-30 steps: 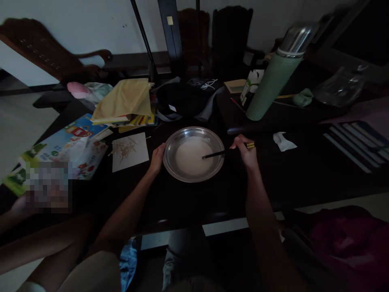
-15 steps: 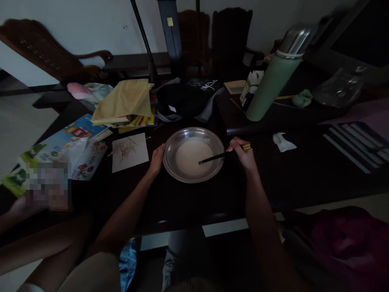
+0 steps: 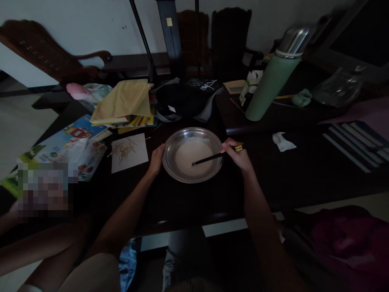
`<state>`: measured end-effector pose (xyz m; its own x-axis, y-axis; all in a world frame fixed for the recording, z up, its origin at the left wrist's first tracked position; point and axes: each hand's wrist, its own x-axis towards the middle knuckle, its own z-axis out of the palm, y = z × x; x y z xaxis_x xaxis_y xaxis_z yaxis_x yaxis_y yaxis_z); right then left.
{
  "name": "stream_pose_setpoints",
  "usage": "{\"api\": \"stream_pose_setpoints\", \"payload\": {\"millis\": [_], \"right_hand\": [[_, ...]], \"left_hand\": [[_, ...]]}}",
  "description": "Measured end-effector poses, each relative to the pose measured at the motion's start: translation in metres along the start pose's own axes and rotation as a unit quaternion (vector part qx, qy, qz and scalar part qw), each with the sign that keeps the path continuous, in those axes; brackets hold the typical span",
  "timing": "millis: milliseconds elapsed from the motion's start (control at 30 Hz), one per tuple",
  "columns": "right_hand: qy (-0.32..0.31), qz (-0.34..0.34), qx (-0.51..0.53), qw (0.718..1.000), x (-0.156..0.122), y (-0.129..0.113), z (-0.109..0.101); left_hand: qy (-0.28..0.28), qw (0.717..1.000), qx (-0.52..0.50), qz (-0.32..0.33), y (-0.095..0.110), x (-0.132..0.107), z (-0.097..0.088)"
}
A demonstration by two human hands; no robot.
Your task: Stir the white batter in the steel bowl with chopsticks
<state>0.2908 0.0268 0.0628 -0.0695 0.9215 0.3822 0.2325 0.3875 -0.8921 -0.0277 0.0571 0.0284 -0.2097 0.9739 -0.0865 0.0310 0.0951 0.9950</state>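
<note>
A round stainless steel basin stands on the dark table, with a pale, milky liquid in its bottom. My left hand grips the basin's left rim. Black chopsticks with gold-coloured ends are held in my right hand, close to the basin's right rim. They slant down to the left, and their tips dip into the liquid. Left of my left hand lies a sheet of white paper with a heap of thin wooden sticks on it.
A green thermos rises at the back right. Crumpled tissue and a row of books are on the right. A black bag and yellow envelope lie behind the basin. Another person's arm reaches in at left.
My right hand and the chopsticks have shifted left, their tips sweeping left through the liquid. My left hand and the basin have stayed in place.
</note>
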Motion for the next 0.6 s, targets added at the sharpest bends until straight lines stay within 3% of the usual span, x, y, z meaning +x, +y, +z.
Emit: {"api": "stream_pose_setpoints", "payload": {"millis": [67,267,467,600], "right_hand": [[-0.005,-0.013,-0.017,1.0,0.002,0.0,0.003],[0.091,0.02,0.004,0.996,-0.002,0.002,-0.008],[-0.004,-0.009,-0.021,1.0,0.002,-0.001,0.001],[0.08,0.006,-0.024,0.996,0.001,0.002,-0.007]], "left_hand": [[0.005,1.0,0.0,0.0,-0.001,0.001,0.0],[-0.005,1.0,-0.006,0.005,-0.002,0.001,0.0],[-0.007,1.0,0.001,0.001,0.001,-0.001,0.001],[-0.01,1.0,0.002,0.0,0.0,0.0,0.0]]}}
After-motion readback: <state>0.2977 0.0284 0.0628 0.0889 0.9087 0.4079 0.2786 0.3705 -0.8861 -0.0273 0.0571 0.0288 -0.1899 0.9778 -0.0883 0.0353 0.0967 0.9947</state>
